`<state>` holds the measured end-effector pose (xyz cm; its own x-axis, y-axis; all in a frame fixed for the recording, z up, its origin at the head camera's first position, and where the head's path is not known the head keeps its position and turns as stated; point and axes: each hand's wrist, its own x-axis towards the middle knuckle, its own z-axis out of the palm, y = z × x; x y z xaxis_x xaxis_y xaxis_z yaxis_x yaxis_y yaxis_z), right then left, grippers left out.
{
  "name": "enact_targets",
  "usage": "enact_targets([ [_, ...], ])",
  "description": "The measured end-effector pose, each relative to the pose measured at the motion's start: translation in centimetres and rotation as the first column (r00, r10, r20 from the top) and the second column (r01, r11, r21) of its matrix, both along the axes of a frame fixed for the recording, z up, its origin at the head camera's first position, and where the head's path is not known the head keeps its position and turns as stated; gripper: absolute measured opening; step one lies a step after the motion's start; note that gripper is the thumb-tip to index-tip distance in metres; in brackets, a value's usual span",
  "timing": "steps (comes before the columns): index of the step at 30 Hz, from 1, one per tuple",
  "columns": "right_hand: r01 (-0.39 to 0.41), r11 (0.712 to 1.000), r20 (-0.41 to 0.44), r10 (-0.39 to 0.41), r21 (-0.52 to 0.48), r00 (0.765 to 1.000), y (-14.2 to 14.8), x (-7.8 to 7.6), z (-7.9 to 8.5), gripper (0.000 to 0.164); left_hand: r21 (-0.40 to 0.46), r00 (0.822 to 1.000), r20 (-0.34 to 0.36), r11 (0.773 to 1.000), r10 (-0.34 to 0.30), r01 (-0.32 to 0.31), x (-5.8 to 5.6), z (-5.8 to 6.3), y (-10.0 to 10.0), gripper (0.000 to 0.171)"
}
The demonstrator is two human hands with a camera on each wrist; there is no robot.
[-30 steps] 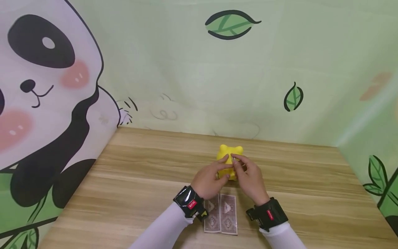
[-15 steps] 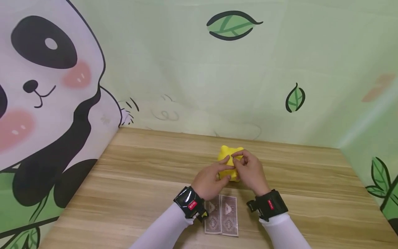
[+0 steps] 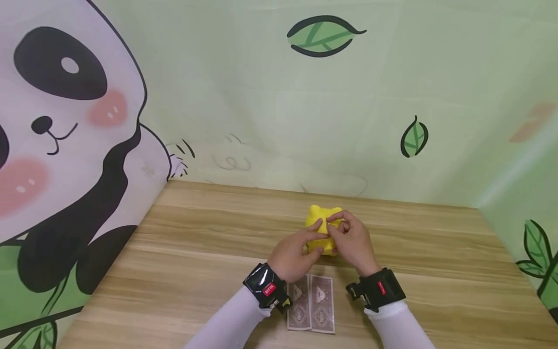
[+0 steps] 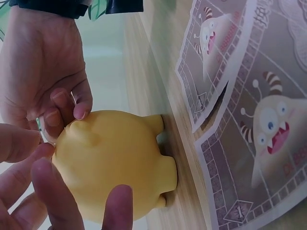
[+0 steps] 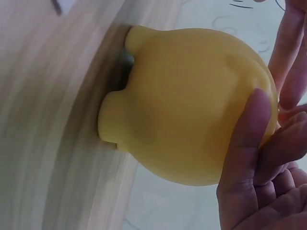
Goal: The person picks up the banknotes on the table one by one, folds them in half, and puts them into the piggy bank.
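A yellow piggy bank (image 3: pixel 321 214) stands on the table, its rounded ears toward the far wall. My left hand (image 3: pixel 292 254) steadies it from the left: in the left wrist view the thumb (image 4: pixel 119 206) lies along its side, with fingers across its top. From the right, my right hand (image 3: pixel 354 242) has thumb and index finger brought together at the bank's top, pinching something small and pale, mostly hidden by the fingertips. The right wrist view shows a right finger (image 5: pixel 252 120) touching the bank. Hands cover the middle of the bank's top.
Two brownish play banknotes with a printed monster, a left one (image 3: pixel 299 310) and a right one (image 3: pixel 322 310), lie side by side on the wooden table (image 3: pixel 209 232), nearer than the bank. A green printed backdrop (image 3: pixel 261 106) rises behind the table.
My right hand has shifted slightly, its index finger more bent over the bank's top. The pale sliver at its fingertips shows less than before. The left hand stays in place.
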<state>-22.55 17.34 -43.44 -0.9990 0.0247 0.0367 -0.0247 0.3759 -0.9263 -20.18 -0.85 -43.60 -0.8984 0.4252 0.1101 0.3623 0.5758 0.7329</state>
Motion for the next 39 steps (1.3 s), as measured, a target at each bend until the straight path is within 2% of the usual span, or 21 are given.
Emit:
enact_targets([
  [6, 0.018, 1.0, -0.018, -0.018, -0.01, 1.0, -0.05, -0.08, -0.28, 0.02, -0.015, 1.0, -0.015, 1.0, 0.007, -0.008, 0.07, -0.04, 0.03, 0.035],
  [19, 0.066, 0.998, -0.02, -0.066, 0.002, 0.998, -0.4, 0.21, -0.54, 0.023, -0.019, 1.0, 0.001, 1.0, 0.013, -0.012, 0.2, -0.17, 0.04, 0.036],
  [28, 0.057, 0.998, -0.037, -0.057, 0.013, 0.998, -0.45, 0.0, -0.34, 0.023, -0.002, 1.0, -0.015, 1.0, 0.013, -0.013, 0.04, 0.04, -0.02, 0.036],
  [39, 0.058, 0.997, -0.059, -0.055, 0.055, 0.997, -0.35, 0.16, -0.44, 0.023, 0.009, 1.0, 0.001, 1.0, -0.001, 0.001, 0.02, 0.11, -0.09, 0.035],
])
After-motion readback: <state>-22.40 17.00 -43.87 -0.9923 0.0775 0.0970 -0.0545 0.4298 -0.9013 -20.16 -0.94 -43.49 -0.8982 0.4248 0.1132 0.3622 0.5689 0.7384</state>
